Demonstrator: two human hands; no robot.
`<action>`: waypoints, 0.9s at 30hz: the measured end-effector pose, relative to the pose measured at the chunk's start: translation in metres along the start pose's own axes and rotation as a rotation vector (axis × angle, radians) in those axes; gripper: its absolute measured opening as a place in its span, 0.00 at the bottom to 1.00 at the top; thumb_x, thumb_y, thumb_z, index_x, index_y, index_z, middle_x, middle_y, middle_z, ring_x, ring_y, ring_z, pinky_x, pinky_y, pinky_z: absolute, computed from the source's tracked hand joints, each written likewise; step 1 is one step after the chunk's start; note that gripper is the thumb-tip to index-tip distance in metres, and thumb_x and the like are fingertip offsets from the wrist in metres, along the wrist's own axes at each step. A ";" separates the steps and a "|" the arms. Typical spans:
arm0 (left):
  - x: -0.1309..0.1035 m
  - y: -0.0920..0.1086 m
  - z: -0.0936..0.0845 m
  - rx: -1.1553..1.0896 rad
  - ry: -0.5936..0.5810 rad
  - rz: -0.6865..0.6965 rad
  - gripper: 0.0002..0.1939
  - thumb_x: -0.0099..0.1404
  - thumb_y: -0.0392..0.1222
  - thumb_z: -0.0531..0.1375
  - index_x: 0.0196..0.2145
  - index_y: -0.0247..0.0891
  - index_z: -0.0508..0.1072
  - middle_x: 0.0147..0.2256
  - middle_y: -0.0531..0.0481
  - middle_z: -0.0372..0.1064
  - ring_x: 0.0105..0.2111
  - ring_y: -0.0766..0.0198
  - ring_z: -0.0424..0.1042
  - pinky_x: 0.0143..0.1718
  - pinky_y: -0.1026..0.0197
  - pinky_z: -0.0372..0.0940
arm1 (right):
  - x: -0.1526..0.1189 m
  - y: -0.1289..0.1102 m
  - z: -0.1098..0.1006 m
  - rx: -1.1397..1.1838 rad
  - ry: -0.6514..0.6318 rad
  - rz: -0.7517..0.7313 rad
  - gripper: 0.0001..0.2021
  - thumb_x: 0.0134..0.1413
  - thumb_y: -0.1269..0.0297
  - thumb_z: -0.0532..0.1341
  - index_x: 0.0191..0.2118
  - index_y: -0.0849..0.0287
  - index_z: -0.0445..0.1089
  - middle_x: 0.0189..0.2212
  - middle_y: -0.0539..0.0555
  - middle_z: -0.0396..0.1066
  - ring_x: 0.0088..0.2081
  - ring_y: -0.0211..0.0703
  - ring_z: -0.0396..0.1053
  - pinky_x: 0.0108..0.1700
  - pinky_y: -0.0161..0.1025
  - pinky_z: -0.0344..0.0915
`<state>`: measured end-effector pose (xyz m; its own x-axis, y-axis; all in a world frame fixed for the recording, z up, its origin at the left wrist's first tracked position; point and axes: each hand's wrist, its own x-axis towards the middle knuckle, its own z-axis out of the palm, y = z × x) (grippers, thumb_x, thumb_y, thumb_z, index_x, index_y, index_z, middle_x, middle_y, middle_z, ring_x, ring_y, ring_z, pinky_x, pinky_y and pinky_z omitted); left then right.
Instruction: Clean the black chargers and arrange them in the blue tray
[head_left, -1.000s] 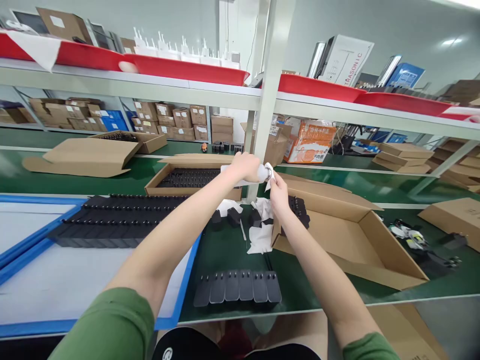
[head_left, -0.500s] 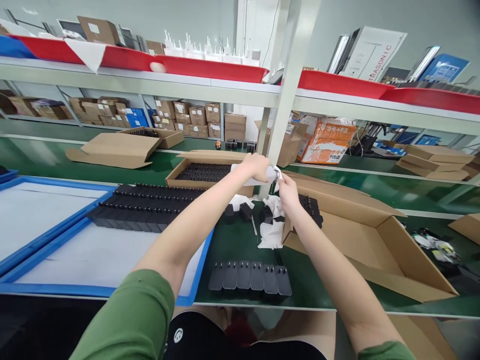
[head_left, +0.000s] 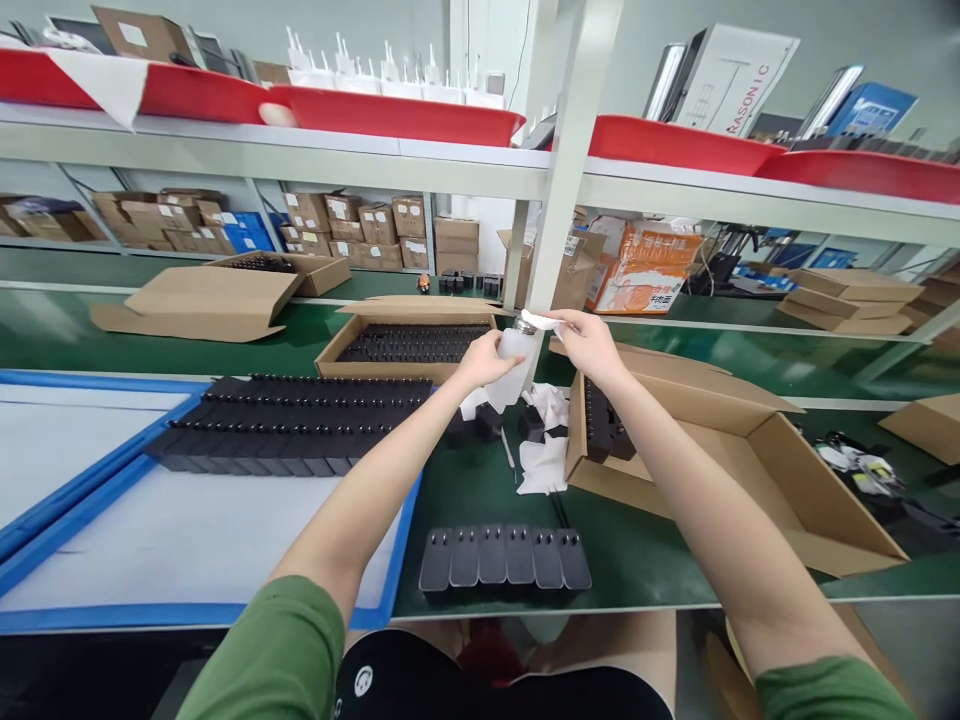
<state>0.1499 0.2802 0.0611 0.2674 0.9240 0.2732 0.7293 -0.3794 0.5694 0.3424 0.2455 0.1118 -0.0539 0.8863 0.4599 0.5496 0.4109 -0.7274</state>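
Observation:
My left hand (head_left: 486,362) is closed around a translucent white bottle (head_left: 511,372) with a metal top, near the shelf post. The bottle is almost upright, leaning a little. At its top, my right hand (head_left: 591,346) pinches a white wipe (head_left: 541,321), which touches or lies right beside the metal cap. Crumpled white wipes (head_left: 543,466) and a few small black blocks lie below the hands, with a thin pale tool (head_left: 508,449) beside them. Closer to me, a row of black cases (head_left: 505,558) with glossy faces and small round knobs sits near the bench edge.
Left, several rows of black cases (head_left: 289,425) stand on a blue-framed white tray (head_left: 225,545). An open carton (head_left: 328,358) of black parts is behind; a larger open carton (head_left: 757,460) is at right. The shelf post (head_left: 568,170) rises just behind the bottle.
The bottle has gone from tipped on its side, mouth against the wipe, to nearly upright. My left hand has lowered with it, and my right hand has risen slightly. The view has shifted a little.

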 end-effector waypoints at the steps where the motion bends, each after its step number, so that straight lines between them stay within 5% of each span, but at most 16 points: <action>1: 0.001 -0.002 0.002 -0.016 0.001 -0.007 0.20 0.69 0.50 0.60 0.53 0.36 0.69 0.50 0.43 0.69 0.46 0.56 0.72 0.47 0.48 0.71 | -0.003 0.006 -0.004 0.015 0.013 0.018 0.14 0.64 0.57 0.61 0.47 0.62 0.72 0.48 0.56 0.73 0.50 0.46 0.72 0.54 0.52 0.69; 9: 0.000 -0.022 0.023 -0.058 -0.029 -0.052 0.18 0.69 0.49 0.61 0.51 0.35 0.70 0.48 0.43 0.70 0.45 0.57 0.72 0.47 0.49 0.71 | -0.031 0.069 -0.024 -0.080 -0.070 0.124 0.15 0.65 0.55 0.60 0.48 0.63 0.70 0.42 0.55 0.73 0.39 0.40 0.74 0.42 0.43 0.74; 13: -0.008 -0.026 0.024 -0.021 0.008 -0.054 0.19 0.69 0.48 0.61 0.52 0.35 0.69 0.50 0.43 0.69 0.46 0.56 0.72 0.47 0.48 0.71 | -0.066 0.079 0.001 -0.257 -0.210 0.017 0.14 0.65 0.55 0.59 0.48 0.61 0.71 0.45 0.55 0.74 0.43 0.42 0.73 0.47 0.45 0.73; 18: -0.037 -0.010 0.020 0.128 0.136 0.034 0.25 0.69 0.48 0.60 0.60 0.39 0.63 0.62 0.40 0.57 0.60 0.46 0.60 0.60 0.37 0.59 | -0.102 0.083 0.046 -0.445 -0.395 -0.126 0.14 0.65 0.57 0.60 0.50 0.60 0.71 0.50 0.58 0.72 0.50 0.46 0.72 0.55 0.51 0.69; 23: -0.070 0.005 0.032 0.201 -0.145 0.254 0.25 0.69 0.49 0.60 0.60 0.38 0.64 0.56 0.41 0.65 0.56 0.50 0.66 0.58 0.39 0.61 | -0.105 0.089 0.054 -0.569 -0.432 -0.161 0.17 0.65 0.58 0.60 0.55 0.59 0.68 0.56 0.59 0.68 0.55 0.49 0.69 0.57 0.55 0.67; 27: -0.066 0.004 0.056 0.206 -0.290 0.220 0.26 0.68 0.51 0.61 0.59 0.37 0.64 0.53 0.41 0.67 0.52 0.51 0.69 0.55 0.41 0.65 | -0.106 0.089 0.052 -0.605 -0.448 -0.189 0.17 0.65 0.60 0.60 0.57 0.58 0.67 0.57 0.59 0.67 0.54 0.49 0.69 0.57 0.55 0.68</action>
<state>0.1701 0.2202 0.0017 0.5754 0.8083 0.1248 0.7381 -0.5789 0.3466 0.3536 0.1994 -0.0279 -0.4529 0.8677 0.2048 0.8505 0.4894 -0.1929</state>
